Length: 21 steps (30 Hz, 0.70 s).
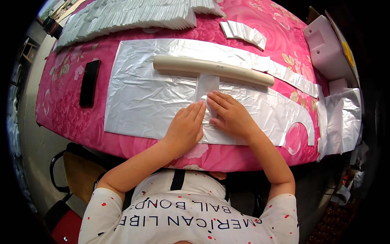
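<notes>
A large white plastic bag (142, 97) with handle cut-outs lies flat and wrinkled on the table. On it, a narrow folded piece of white film (207, 84) runs from beneath a beige plastic pipe (211, 70) toward my fingers. My left hand (187, 124) rests on the film's near left side, its fingers stretched out and held together. Touching its near right side, my right hand (229, 114) lies with fingers extended and thumb apart. Neither hand visibly grips anything. The film's near end is partly hidden by my hands.
A pink floral cloth (67, 105) covers the table. Long rows of folded white film (134, 18) fill the far left, and a small fanned stack (243, 33) sits far right. A black phone (89, 83) lies left. White foam box (331, 44) and bunched plastic bags (339, 118) stand right.
</notes>
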{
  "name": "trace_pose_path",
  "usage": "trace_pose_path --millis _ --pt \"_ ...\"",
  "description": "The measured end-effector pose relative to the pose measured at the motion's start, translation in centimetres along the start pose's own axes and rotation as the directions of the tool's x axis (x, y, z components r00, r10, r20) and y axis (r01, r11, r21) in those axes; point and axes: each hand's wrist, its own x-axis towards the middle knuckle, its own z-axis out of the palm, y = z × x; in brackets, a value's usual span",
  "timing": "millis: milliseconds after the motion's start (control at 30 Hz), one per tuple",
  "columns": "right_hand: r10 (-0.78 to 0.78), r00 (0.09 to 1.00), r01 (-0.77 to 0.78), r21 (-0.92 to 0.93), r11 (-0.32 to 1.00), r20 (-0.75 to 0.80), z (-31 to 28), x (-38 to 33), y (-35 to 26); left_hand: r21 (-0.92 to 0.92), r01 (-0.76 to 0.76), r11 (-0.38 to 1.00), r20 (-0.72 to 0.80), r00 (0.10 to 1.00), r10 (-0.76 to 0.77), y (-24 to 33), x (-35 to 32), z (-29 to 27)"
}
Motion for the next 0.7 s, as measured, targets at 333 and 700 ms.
trace_pose_path --millis 333,700 --pt "-0.059 0.989 0.074 0.109 0.991 -0.133 0.8 0.1 0.6 -0.026 -0.247 0.969 -0.041 0.968 0.246 -2.3 -0.3 -0.3" --pt "-0.114 0.969 0.129 0.057 0.99 -0.217 1.9 -2.0 -2.6 -0.067 -0.28 0.958 -0.069 0.959 0.275 -2.1 -3.2 -0.8"
